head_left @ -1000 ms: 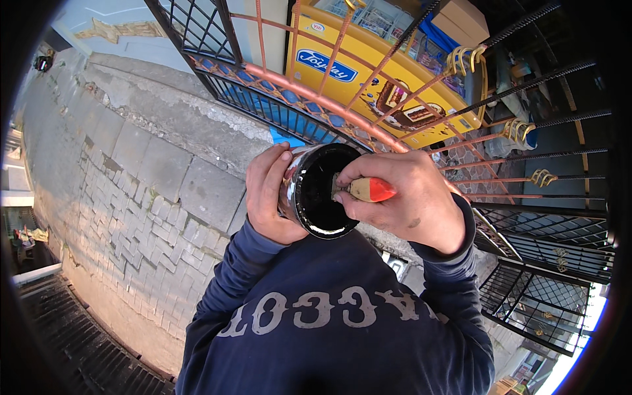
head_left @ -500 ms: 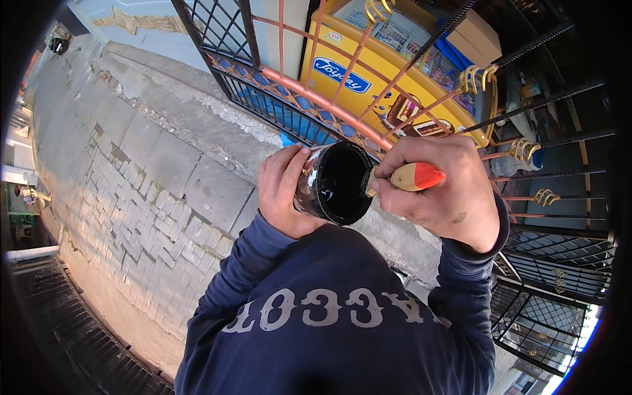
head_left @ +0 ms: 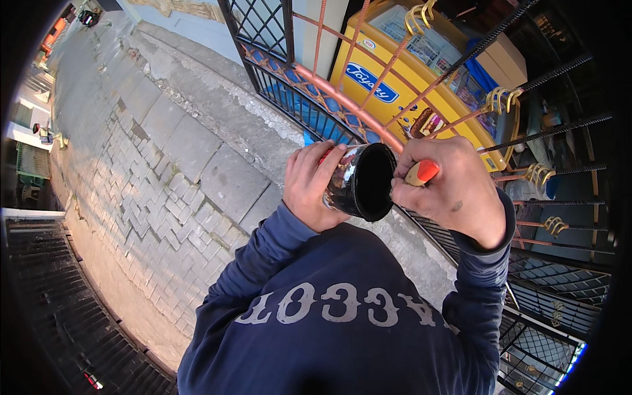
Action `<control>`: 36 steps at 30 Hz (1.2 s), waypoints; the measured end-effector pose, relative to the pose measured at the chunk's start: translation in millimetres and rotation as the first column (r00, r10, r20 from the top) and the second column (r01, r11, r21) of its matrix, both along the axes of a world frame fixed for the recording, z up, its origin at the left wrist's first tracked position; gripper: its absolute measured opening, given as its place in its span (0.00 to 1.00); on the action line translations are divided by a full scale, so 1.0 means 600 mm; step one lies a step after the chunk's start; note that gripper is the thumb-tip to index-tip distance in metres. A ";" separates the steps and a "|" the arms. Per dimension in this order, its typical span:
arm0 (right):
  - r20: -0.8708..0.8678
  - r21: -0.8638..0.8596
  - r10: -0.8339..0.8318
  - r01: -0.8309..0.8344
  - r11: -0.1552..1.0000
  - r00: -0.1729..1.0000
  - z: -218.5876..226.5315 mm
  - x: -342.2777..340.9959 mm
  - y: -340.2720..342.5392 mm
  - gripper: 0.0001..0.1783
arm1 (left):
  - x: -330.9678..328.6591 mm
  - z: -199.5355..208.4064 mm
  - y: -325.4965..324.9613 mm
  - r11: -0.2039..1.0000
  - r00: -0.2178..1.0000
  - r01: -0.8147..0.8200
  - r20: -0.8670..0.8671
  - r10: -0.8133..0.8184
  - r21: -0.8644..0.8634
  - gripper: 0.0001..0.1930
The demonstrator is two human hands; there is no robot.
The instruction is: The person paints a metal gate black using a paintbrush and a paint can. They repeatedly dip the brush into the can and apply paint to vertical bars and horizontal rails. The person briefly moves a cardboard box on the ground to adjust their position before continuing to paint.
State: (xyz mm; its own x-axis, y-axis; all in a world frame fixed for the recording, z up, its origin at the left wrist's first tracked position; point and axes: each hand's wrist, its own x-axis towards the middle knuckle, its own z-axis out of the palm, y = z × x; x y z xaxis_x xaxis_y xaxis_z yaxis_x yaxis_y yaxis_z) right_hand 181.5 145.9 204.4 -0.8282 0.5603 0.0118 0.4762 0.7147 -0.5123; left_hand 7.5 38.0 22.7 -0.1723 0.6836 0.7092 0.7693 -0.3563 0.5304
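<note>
My left hand is wrapped round the side of a paint can, which is tilted with its mouth toward the right. Black paint coats its rim and inside. My right hand grips a paintbrush by its wooden handle, whose end is orange-red. The brush's bristles are hidden behind my fingers at the can's right rim. Just beyond both hands stands a metal grille, its lower rail copper-coloured and several of its bars black.
Behind the grille is a yellow freezer chest with a cardboard box by it. Gold ornaments sit on the bars. A cracked concrete ledge and broken paving stretch to the left. More black latticework stands at right.
The view has shifted, so the scene sits further right. The can's mouth has turned more toward the right, and my right hand with the brush has drawn closer to its rim.
</note>
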 end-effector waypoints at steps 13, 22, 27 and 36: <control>-0.179 -0.025 0.021 -0.026 0.999 0.984 -0.003 0.000 0.005 0.09 | 0.006 -0.008 -0.004 0.998 0.991 -0.004 0.135 0.013 -0.067 0.54; -0.138 -0.070 -0.044 0.034 0.997 0.989 0.011 0.021 0.015 0.08 | -0.001 -0.012 0.000 0.997 0.992 -0.025 0.117 0.035 -0.079 0.54; -0.202 -0.071 -0.050 0.036 0.997 0.978 0.006 0.016 0.012 0.08 | -0.002 -0.013 0.001 0.995 0.993 -0.055 0.101 0.064 -0.085 0.53; -0.219 -0.066 -0.081 0.068 0.995 0.972 -0.009 0.006 0.017 0.08 | -0.009 -0.011 -0.003 0.994 0.991 -0.045 0.122 0.057 -0.102 0.53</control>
State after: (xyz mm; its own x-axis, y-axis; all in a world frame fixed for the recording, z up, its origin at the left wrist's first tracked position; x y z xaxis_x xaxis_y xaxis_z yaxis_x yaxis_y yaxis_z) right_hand 184.9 155.9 199.1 -0.7644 0.6257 0.1555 0.3978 0.6475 -0.6500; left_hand 1.9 36.5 16.2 -0.2916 0.7374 0.6093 0.7109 -0.2591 0.6538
